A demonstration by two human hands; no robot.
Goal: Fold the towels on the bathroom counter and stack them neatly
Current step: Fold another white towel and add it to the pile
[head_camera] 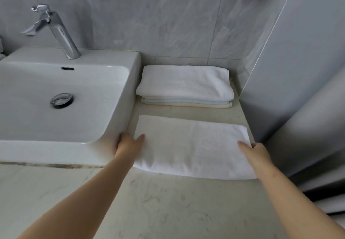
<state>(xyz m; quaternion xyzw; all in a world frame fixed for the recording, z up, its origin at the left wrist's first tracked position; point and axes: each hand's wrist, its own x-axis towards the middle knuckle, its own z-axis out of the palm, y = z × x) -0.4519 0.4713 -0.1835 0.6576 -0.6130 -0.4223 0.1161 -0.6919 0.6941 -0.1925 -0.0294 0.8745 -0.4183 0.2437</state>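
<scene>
Your left hand (128, 145) grips the left end of the white towel (192, 149), thumb lying on top and fingers tucked down at the edge beside the sink (65, 98). Your right hand (256, 152) holds the right end the same way, thumb on the cloth and fingers curled round the edge. Both hands are closed on the cloth, not spread.

The white towel lies flat as a long folded rectangle across the near part of the desk (186, 110), just right of the sink.

Behind it, apart from it and close to the back wall, sits a stack of folded towels (184, 83): a thick white one on top, a pale blue one under it, and a cream one at the bottom. A chrome tap (56, 29) stands at the back of the sink.
</scene>
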